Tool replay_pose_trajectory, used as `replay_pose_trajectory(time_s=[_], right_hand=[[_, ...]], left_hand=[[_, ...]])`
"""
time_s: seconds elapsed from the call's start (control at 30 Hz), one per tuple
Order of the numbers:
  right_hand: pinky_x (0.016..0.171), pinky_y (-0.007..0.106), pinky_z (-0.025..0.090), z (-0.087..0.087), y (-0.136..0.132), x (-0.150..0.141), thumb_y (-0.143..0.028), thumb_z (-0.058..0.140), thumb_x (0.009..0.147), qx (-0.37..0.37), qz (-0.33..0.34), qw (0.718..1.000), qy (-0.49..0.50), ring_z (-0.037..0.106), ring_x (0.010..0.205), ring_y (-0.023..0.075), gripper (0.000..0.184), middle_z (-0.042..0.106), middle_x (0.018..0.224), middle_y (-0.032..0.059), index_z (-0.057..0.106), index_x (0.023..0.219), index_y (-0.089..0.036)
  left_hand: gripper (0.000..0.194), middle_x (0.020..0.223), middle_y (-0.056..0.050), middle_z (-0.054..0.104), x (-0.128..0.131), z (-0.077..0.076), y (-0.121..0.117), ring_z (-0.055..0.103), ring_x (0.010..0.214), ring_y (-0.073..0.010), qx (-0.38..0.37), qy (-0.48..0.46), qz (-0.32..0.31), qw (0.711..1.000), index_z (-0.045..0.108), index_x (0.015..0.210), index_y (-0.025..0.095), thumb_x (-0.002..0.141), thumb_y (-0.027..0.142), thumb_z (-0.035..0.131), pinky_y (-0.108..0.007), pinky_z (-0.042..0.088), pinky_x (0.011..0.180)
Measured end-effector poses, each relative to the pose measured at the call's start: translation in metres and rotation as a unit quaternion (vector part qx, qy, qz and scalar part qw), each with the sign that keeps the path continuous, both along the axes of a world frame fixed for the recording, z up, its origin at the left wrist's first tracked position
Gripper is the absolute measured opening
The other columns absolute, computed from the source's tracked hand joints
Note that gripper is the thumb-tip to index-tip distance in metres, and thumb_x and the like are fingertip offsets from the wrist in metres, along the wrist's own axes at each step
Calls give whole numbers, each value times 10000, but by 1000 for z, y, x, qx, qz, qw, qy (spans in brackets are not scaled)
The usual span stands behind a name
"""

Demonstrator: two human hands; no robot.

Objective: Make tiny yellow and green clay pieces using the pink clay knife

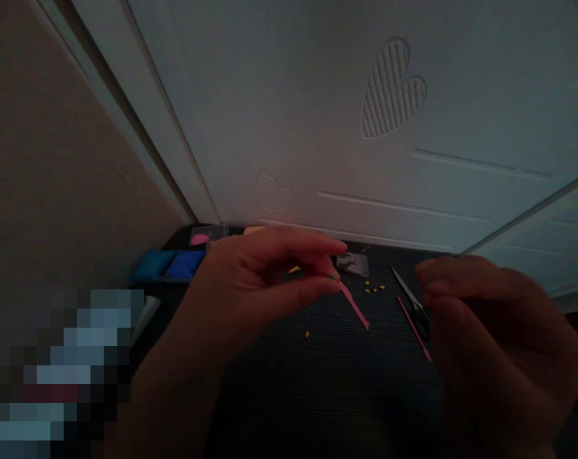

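Note:
My left hand [265, 280] is raised over the dark table, thumb and a finger pinched together. A tiny green piece [333, 278] shows between those fingertips. Just past them is a flat pink plastic tool [353, 306]; its upper end is hidden, and I cannot tell whether the fingers touch it. At the right, my right hand [504, 331] is closed in a pinch, and what it holds, if anything, does not show. Beside it lie scissors [407, 288], partly covered by the hand, and a thin pink stick tool [413, 328].
Several yellow bits [375, 290] lie on the dark table [289, 395], with one yellow bit [307, 334] nearer me. A small clear packet [353, 263] sits behind. Blue and teal packs [184, 264] are at the left. A white panel with hearts [318, 127] rises behind the table.

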State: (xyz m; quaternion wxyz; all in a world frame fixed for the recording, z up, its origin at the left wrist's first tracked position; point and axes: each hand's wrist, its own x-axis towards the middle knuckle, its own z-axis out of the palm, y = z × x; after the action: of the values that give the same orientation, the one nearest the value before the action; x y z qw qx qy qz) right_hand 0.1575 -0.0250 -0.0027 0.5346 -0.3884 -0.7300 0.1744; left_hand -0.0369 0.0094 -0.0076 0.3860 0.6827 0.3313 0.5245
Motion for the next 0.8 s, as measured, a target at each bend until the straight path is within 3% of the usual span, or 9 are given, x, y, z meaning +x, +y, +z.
replay_pose_trajectory(time_s=[0.13, 0.33, 0.8], right_hand=[[604, 315, 399, -1, 0, -7, -118, 549, 738, 26, -55, 997, 57, 514, 796, 181, 145, 563, 759, 31, 592, 827, -224], [556, 308, 425, 2, 5, -1, -180, 570, 732, -6, -23, 1000, -20, 528, 662, 158, 119, 579, 729, 12, 603, 817, -258], [662, 310, 447, -11, 12, -9, -192, 595, 720, 57, -66, 988, -130, 559, 728, 146, 224, 605, 793, 2, 614, 931, -266]], left_hand=[[332, 806, 24, 659, 4, -1, -1, 628, 739, -120, -5, -5, -16, 1000, 578, 1023, 261, 709, 156, 607, -226, 524, 686], [386, 853, 15, 658, 7, -4, -2, 619, 790, -95, -26, -29, -40, 998, 533, 1099, 246, 739, 111, 564, -159, 492, 711], [353, 835, 7, 676, 11, -4, 1, 637, 777, -146, -30, 34, -22, 999, 539, 1092, 251, 744, 196, 567, -197, 506, 620]])
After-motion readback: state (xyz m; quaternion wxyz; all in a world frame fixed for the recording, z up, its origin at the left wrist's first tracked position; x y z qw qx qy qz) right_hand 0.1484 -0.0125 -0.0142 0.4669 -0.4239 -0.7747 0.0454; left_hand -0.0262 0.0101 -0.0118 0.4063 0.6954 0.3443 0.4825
